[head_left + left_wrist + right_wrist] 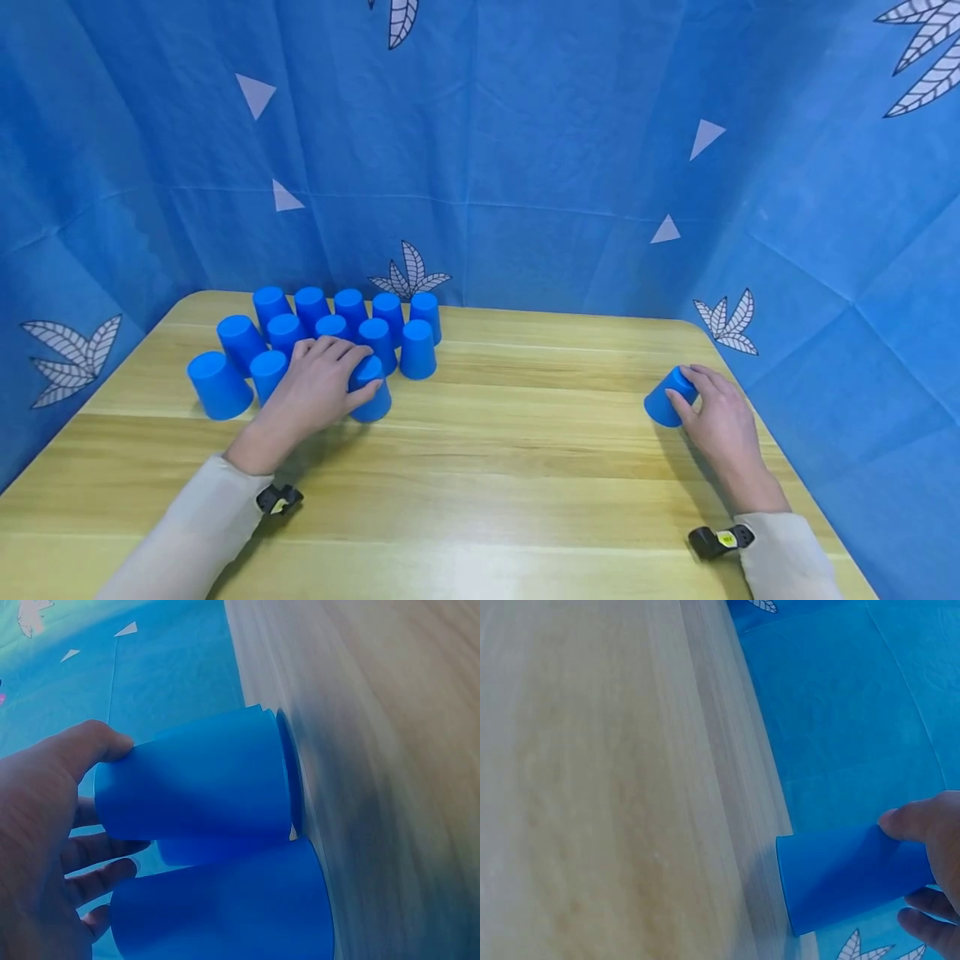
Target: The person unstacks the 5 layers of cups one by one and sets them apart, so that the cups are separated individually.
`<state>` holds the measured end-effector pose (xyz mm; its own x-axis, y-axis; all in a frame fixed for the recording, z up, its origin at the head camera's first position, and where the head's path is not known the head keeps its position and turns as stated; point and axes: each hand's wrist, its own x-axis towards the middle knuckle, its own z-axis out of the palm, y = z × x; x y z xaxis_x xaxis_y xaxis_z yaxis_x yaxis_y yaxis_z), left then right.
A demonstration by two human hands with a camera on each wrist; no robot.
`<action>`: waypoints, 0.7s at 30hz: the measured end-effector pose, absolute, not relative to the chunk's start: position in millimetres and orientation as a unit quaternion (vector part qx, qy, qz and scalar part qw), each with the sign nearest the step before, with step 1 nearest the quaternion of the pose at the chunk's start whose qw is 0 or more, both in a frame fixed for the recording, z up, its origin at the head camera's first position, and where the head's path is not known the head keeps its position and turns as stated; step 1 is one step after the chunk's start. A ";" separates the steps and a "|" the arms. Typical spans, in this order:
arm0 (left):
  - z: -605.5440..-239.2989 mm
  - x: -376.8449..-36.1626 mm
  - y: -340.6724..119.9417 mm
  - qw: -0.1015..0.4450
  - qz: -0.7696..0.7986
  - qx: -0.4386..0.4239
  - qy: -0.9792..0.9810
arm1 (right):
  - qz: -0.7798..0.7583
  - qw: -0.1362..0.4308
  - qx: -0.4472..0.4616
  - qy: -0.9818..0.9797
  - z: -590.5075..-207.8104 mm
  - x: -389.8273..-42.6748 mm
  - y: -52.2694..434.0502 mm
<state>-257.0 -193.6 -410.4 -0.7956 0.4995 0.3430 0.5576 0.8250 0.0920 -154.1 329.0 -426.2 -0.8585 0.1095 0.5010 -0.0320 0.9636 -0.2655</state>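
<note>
Near the left end of the table, my left hand (322, 375) grips an upside-down blue plastic cup (371, 400) at the front of a group of matching cups. The left wrist view shows the thumb on one side of that cup (195, 776), the fingers reaching round behind; another cup (225, 907) stands close beside it. Over at the right, my right hand (723, 417) holds a single blue cup (663, 404) near its narrow upper end, thumb and fingers on opposite sides. The right wrist view has this cup's wide rim (784, 889) close to the tabletop.
Several more upside-down cups (217, 385) stand in staggered rows at the back left of the wooden table (487, 467). A blue curtain (555, 167) with leaf and triangle prints hangs along the back and both sides.
</note>
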 end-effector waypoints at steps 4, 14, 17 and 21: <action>-411.0 -257.9 -194.5 0.148 -0.098 -0.282 -0.943 | 0.132 0.274 -0.011 -0.953 -426.2 -153.9 331.8; -412.9 -259.1 -194.6 0.146 -0.096 -0.281 -0.944 | 0.137 0.253 -0.010 -0.958 -425.3 -153.9 335.5; -412.5 -258.9 -195.7 0.144 -0.097 -0.279 -0.944 | 0.140 0.238 -0.011 -0.961 -422.0 -154.8 335.1; -412.7 -258.4 -196.6 0.139 -0.095 -0.279 -0.945 | 0.143 0.223 -0.009 -0.964 -416.1 -155.8 332.8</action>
